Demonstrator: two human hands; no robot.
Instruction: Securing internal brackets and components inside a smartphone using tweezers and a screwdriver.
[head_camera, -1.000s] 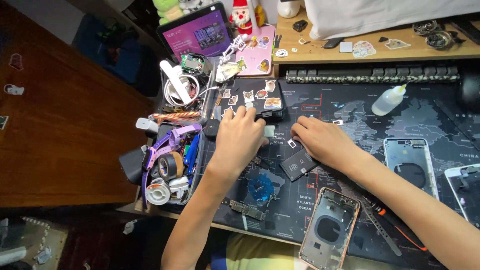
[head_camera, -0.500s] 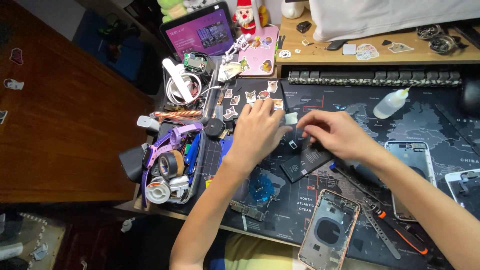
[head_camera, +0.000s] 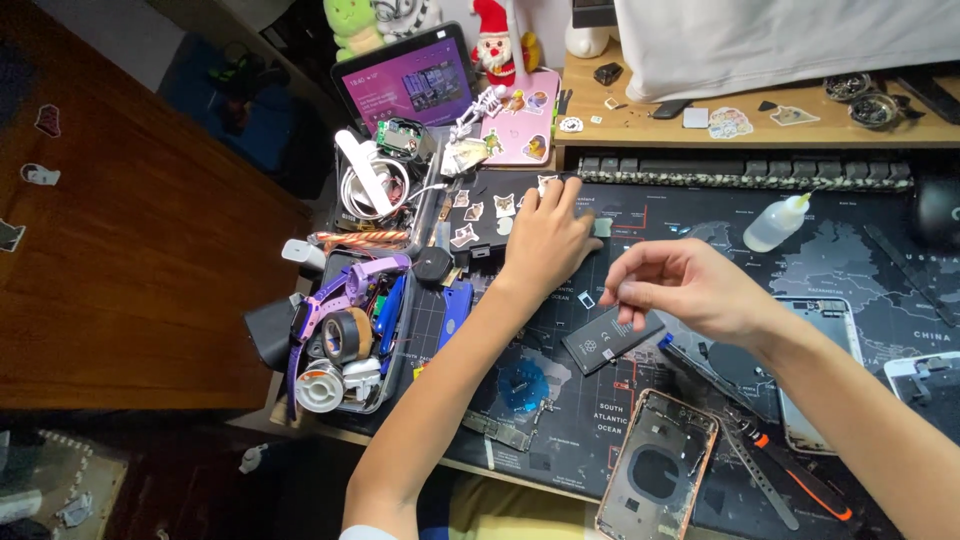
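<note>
Head view: right hand (head_camera: 690, 290) pinches something small between thumb and fingertips, too tiny to identify, just above a flat black phone battery (head_camera: 610, 340) with a white label, lying on the dark map-printed mat (head_camera: 660, 215). Left hand (head_camera: 545, 238) rests spread and flat on a black sticker-covered case (head_camera: 475, 215), hiding its right part. Nearby: glossy phone back shell (head_camera: 655, 470), translucent squeeze bottle (head_camera: 775, 224), cluttered tool tray (head_camera: 345, 335) at the desk's left; phone frame (head_camera: 925, 375) cut off at right edge.
</note>
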